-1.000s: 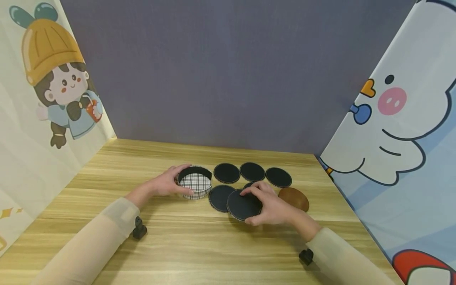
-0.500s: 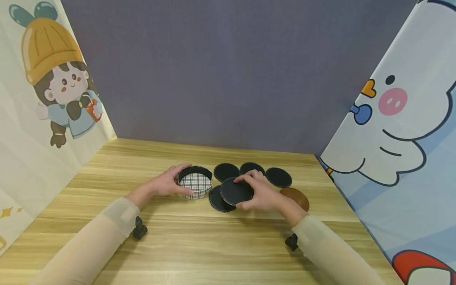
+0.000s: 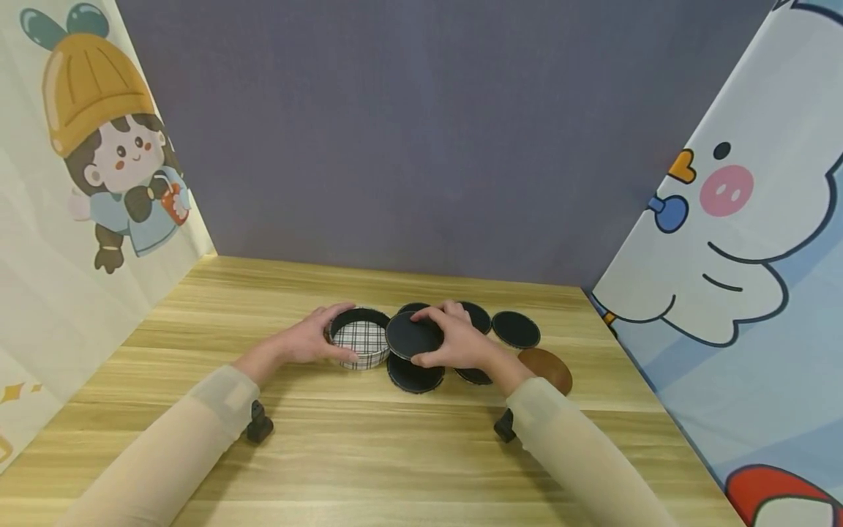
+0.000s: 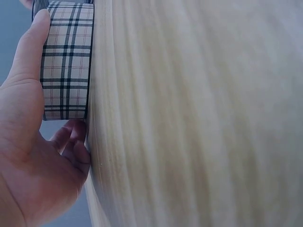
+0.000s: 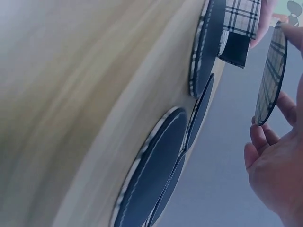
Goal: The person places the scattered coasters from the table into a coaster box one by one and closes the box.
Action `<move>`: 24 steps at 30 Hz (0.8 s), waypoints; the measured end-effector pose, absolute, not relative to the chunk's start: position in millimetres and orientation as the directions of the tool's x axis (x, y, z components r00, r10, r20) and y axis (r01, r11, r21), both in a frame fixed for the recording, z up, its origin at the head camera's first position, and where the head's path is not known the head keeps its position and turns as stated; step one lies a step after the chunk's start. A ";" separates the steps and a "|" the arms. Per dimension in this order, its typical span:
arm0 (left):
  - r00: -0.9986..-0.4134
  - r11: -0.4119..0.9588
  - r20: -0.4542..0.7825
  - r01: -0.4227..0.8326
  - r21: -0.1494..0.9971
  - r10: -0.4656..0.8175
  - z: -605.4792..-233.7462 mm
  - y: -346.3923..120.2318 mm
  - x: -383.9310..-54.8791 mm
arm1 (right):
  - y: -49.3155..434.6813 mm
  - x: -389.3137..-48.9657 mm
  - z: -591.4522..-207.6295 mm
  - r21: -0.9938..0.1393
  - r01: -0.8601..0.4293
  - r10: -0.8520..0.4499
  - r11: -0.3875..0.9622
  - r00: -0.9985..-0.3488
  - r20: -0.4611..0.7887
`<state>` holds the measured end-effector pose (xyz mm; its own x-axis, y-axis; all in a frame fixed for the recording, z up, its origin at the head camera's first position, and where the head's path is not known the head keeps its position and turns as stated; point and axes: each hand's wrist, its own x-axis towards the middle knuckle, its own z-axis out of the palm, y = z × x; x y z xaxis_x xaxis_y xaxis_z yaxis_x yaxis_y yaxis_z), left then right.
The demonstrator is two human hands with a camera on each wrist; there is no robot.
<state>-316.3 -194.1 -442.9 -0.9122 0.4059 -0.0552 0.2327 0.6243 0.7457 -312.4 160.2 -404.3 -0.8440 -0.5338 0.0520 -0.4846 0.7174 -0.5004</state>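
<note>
On the wood-grain table, the round coaster holder is stood left of centre, nearer the far edge than the near edge. Its left side is grasped by the left hand, with the thumb at the front; a firm brace there is advised, so that the holder is not slid toward the left edge.

The held coaster is pinched at its rim by the thumb and fingers of the right hand. It is raised off the table just to the right of the holder, from which it is seen apart in the right wrist view. The grip should be confined to the rim, and the holder's wall should be well cleared before any lowering is done. The loose black coasters beneath should not be brushed.

As to finish, the holder is covered outside in pale plaid; its wall is lined in black and its floor is plaid. The held coaster is found plain black above and plaid below. On the loose ones, a pale stitched line is noted near the rim.
</note>
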 end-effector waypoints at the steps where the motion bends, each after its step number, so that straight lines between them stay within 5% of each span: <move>1: -0.912 0.622 -0.056 0.232 0.748 0.407 -442.7 -194.0 -316.0 | 157.3 -313.3 -403.8 -0.502 -0.483 -0.533 0.718 -0.845 0.050; 24: -0.898 0.597 -0.072 0.226 0.769 0.433 -438.5 -193.3 -317.7 | 99.3 -337.2 -408.0 -0.459 -0.529 -0.577 0.714 -0.816 0.044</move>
